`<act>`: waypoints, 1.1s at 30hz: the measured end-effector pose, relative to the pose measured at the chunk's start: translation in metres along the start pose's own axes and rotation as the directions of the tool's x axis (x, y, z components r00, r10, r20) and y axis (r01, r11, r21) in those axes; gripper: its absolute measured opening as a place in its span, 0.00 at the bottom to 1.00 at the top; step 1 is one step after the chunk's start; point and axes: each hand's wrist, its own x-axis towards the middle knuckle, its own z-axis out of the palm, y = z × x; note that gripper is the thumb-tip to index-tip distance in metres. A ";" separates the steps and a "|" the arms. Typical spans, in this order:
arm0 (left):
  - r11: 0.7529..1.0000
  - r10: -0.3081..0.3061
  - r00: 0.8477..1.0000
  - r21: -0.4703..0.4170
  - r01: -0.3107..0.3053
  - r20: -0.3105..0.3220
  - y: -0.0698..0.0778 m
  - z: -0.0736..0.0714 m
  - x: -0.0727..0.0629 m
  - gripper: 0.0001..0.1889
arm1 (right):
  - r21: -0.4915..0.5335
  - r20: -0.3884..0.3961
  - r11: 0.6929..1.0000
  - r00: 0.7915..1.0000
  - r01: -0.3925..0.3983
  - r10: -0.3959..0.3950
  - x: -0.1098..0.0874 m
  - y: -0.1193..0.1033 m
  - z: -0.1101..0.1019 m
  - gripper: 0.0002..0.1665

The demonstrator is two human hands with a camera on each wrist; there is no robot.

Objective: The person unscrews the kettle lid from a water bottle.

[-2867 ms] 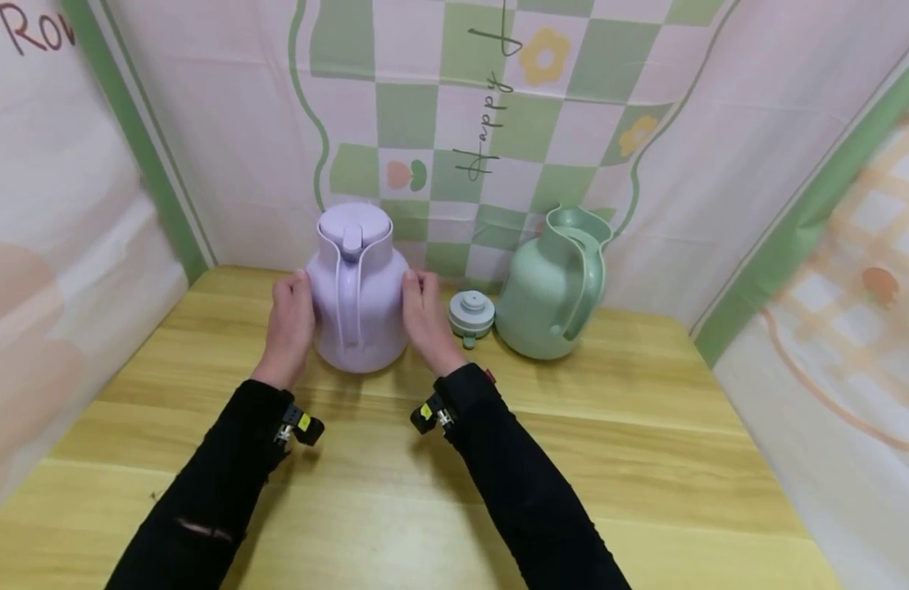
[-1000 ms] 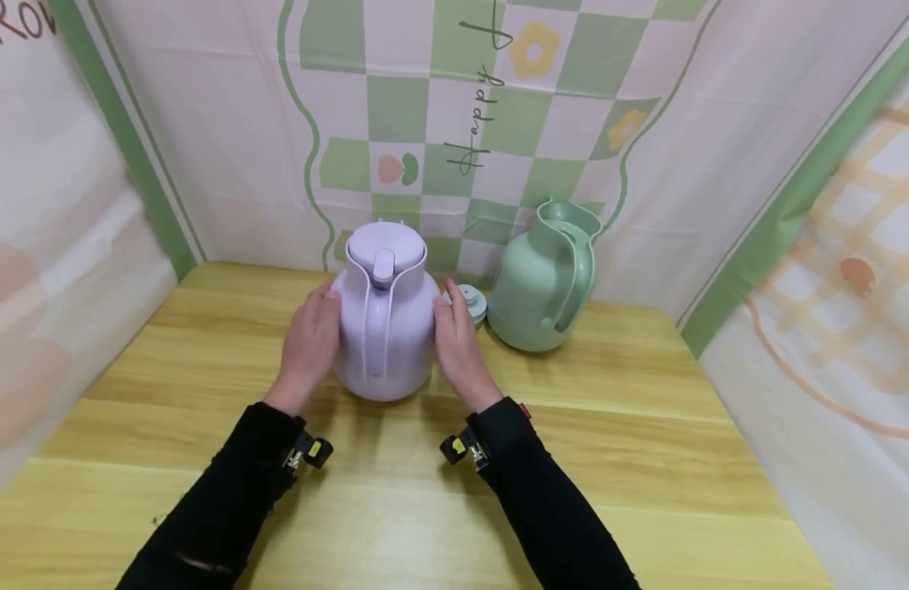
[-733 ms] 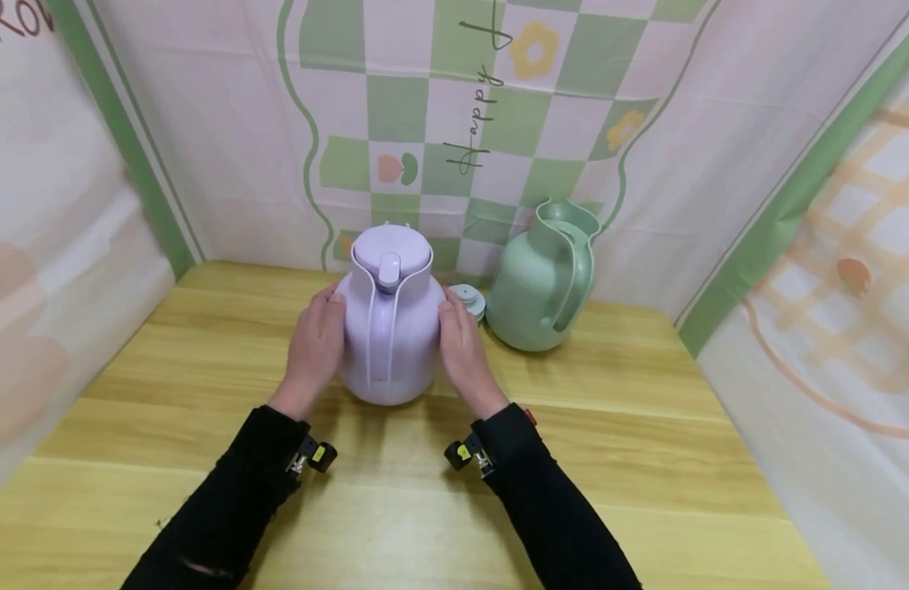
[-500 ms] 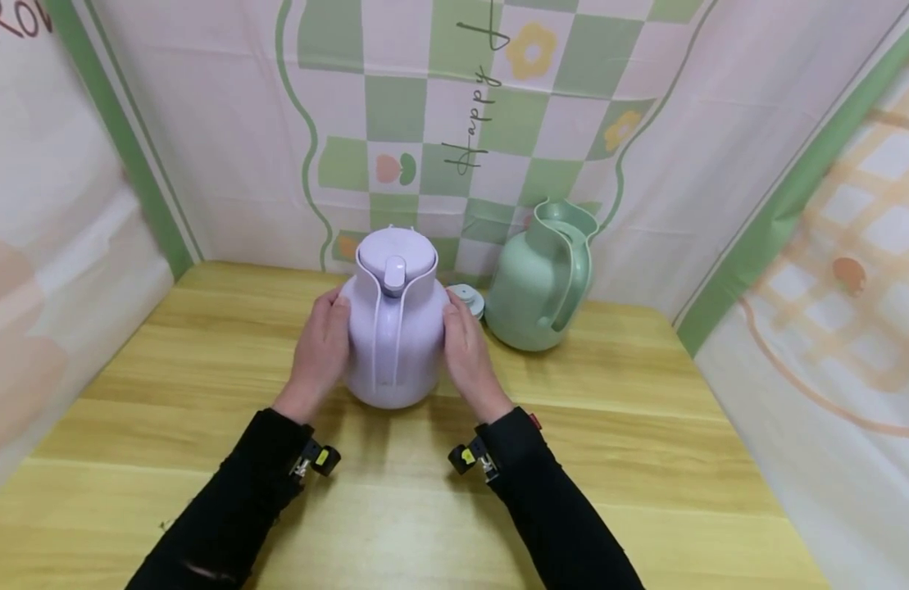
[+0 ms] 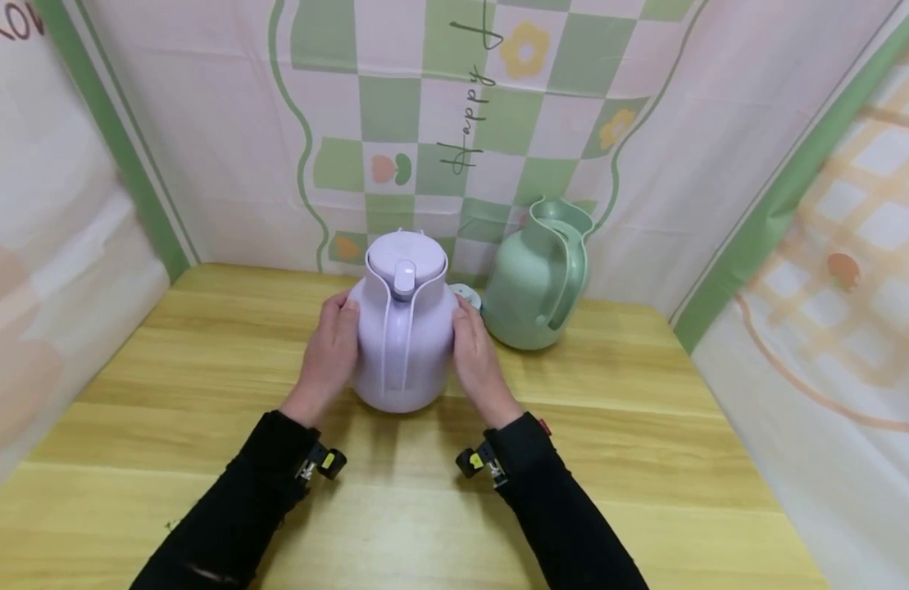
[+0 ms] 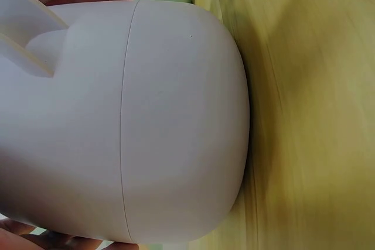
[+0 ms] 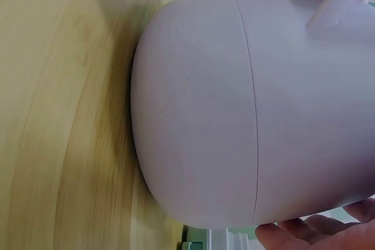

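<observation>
A lilac thermos jug [image 5: 402, 360] stands upright on the wooden table, its lid seated in the neck and its handle turned towards me. My left hand [image 5: 327, 352] grips its left side, thumb towards me and fingers curled round behind. On the opposite side my right hand [image 5: 484, 352] holds it the same way. The base of the lilac jug [image 6: 181, 115] meets the wood in the left wrist view. Fingertips under the body show in the right wrist view beside the jug wall [image 7: 199, 109]. The far side of the jug is hidden.
A green jug [image 5: 528, 287] stands at the back right, its handle to the right. Between the two jugs sits a small grey-green stopper [image 5: 465, 297], partly hidden by my right hand. A printed curtain [image 5: 395, 106] hangs behind the wooden table [image 5: 646, 459].
Both hands have brought the lilac jug to the right and nearer to me. It now stands in front of the stopper's left side. The green jug has stayed in place.
</observation>
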 end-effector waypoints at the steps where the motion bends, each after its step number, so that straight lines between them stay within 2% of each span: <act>1: 1.000 0.001 1.000 0.001 -0.001 0.001 0.001 0.001 0.000 0.35 | 0.000 -0.002 1.000 1.000 -0.005 0.005 -0.001 0.000 -0.001 0.40; 11: 1.000 0.001 1.000 0.017 -0.001 -0.001 0.006 0.015 0.002 0.33 | 0.002 -0.011 1.000 1.000 -0.016 0.016 -0.006 0.004 -0.013 0.41; 33: 1.000 0.021 0.999 -0.002 -0.021 0.029 0.016 0.046 0.006 0.32 | -0.007 -0.070 1.000 0.997 0.024 -0.024 -0.008 0.016 -0.038 0.40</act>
